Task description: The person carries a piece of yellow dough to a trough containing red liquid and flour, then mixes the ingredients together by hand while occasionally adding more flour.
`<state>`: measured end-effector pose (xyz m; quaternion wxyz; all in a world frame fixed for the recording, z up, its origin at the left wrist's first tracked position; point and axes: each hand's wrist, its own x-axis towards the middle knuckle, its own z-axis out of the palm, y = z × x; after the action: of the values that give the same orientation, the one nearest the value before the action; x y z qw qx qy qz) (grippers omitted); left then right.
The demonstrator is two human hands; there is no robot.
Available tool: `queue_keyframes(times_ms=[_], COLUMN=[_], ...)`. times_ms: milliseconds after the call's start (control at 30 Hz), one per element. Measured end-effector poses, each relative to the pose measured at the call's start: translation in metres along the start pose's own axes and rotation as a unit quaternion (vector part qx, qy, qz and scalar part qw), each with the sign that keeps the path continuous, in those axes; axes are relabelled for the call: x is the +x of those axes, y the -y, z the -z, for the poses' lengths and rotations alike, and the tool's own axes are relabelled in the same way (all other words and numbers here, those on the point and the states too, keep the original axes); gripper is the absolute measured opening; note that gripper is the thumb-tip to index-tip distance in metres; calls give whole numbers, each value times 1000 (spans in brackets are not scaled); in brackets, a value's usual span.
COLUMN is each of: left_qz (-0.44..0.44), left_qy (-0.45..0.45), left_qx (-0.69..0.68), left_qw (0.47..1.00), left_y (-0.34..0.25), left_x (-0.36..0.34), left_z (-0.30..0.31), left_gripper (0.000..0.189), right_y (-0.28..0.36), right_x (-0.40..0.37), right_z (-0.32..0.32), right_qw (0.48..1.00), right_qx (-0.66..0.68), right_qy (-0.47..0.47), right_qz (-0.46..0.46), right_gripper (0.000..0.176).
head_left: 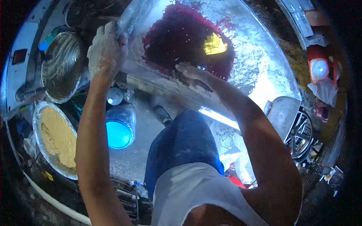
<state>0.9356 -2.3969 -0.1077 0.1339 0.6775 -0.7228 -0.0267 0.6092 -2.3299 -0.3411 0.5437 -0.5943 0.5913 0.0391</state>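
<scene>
My left hand [105, 51], dusted with white powder, is raised at the upper left with its fingers curled. It grips at the lower end of a pale, bluish, sheet-like thing [136, 17]; what exactly the fingers hold is hidden. A wet-looking dark red patch [169, 41] spreads over the powdery worktop [247, 56]. At the near edge of that patch, my right hand [192, 72] reaches in with fingers stretched out and nothing visible in them. Beyond it, a bright yellow lump [215, 44] lies on the red.
To the left stand a large metal bowl [62, 67] and a basin of tan, dough-like stuff [56, 132]. A bucket with a bright blue top [120, 134] is on the floor. At right are a spoked wheel [301, 135] and a printed white sack [226, 139].
</scene>
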Motion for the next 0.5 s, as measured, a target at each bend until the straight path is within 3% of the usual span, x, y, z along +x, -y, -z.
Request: queue_keyframes(times_ms=[67, 100, 133, 200, 333, 367, 400, 467, 500], left_qz=[-13, -13, -11, -7, 3, -10, -24, -7, 3], left_qy=[-20, -23, -28, -29, -8, -25, -41, -18, 2], left_qx=[1, -1, -4, -12, -29, -29, -28, -28, -22], left_qw=[1000, 1000, 1000, 999, 1000, 999, 999, 999, 1000], left_y=[3, 4, 5, 1, -1, 1, 1, 0, -1], left_x=[3, 2, 2, 1, 0, -1, 0, 0, 0], left_z=[-4, -6, -7, -1, 3, 1, 2, 3, 4], left_gripper=[43, 43, 43, 42, 36, 35, 34, 34, 40], right_y=[-10, -21, -29, 21, -32, 7, 8, 16, 2], right_x=[22, 29, 35, 13, 58, 43, 60, 63, 77], right_z=[-8, 0, 5, 31, 46, 58, 53, 70, 76], right_qw=[993, 968, 970, 948, 908, 924, 927, 940, 926], right_qx=[-8, -197, -227, -298, -411, -383, -367, -325, -362], right_qy=[-100, -76, -18, 108, 12, -6, -78, -106, -93], right_qz=[-61, 138, 86, -9, 80, -17, -7, -12, 59], right_gripper=[55, 53, 47, 37, 32, 41, 39, 37, 37])
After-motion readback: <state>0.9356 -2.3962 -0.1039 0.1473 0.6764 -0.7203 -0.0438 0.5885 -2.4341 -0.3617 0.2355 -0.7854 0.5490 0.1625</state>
